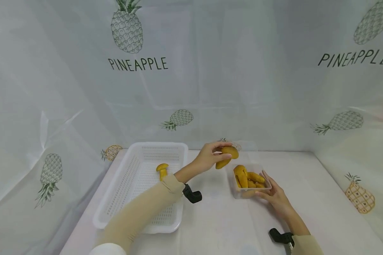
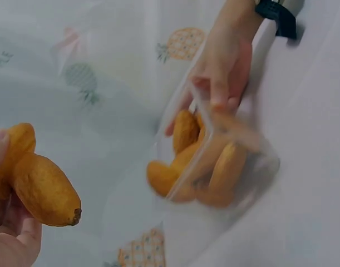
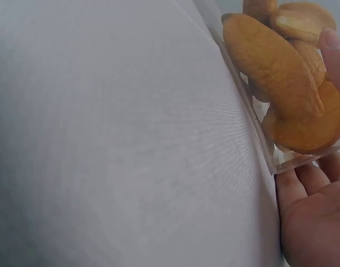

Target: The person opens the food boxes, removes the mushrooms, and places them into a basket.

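Note:
My left hand (image 1: 207,156) pinches a yellow-brown mushroom (image 1: 230,152) above and left of a clear plastic box (image 1: 239,194). In the left wrist view, the thick stem of the held mushroom (image 2: 47,192) points down and right from the fingers. Several more mushrooms (image 1: 241,176) lie piled inside the box. My right hand (image 1: 277,198) grips the box at its right side, thumb along the near wall and fingers at the far side. Through the transparent wall in the right wrist view, a large mushroom (image 3: 270,64) lies close to the thumb.
A white perforated basket (image 1: 182,212) stands on the left of the white-covered table (image 1: 217,226), partly under my left forearm. One mushroom (image 1: 162,171) lies in it. A pineapple-print sheet (image 1: 242,88) hangs behind the table and along its sides.

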Motion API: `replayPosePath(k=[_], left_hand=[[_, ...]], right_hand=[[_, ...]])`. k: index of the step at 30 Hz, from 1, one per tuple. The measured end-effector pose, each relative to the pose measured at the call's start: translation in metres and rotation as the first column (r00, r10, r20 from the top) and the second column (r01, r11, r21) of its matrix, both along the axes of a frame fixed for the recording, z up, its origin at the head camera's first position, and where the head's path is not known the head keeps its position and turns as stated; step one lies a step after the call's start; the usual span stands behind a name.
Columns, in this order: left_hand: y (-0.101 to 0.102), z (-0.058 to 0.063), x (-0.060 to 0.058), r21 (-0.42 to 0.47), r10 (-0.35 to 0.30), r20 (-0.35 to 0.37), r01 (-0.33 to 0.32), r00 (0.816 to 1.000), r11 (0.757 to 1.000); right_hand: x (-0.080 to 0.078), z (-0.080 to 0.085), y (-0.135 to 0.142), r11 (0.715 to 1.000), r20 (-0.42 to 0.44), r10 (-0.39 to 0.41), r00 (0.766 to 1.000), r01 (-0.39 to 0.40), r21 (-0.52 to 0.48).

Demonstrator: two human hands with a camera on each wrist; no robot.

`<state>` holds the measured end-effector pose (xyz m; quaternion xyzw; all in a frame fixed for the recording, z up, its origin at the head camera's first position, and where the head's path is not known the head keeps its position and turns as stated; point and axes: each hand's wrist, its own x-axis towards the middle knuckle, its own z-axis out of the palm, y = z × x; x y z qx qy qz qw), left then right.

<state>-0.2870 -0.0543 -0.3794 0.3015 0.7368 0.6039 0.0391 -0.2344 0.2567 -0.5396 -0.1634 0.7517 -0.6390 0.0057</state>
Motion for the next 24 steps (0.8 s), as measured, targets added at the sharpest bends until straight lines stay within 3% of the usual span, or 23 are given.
replayPosePath(k=[7, 12, 18, 24], left_hand=[[-0.066, 0.010, -0.001, -0.020, 0.140, -0.022, -0.141, 0.990, 0.990], [-0.104, 0.012, 0.001, -0.005, 0.197, 0.009, -0.197, 0.980, 0.980], [-0.138, 0.005, 0.005, -0.004, 0.251, 0.048, -0.251, 0.967, 0.968], [-0.168, -0.008, 0.009, -0.070, 0.354, 0.046, -0.350, 0.934, 0.934]], right_hand=[[0.003, 0.000, -0.002, 1.000, 0.007, -0.005, 1.000, 0.005, 0.008], [0.003, 0.001, 0.000, 1.000, 0.006, -0.012, 1.000, 0.012, -0.010], [0.002, 0.000, 0.002, 0.998, 0.023, 0.021, 0.999, -0.020, -0.066], [0.001, -0.002, 0.001, 0.998, 0.041, 0.023, 0.999, -0.021, -0.056]])
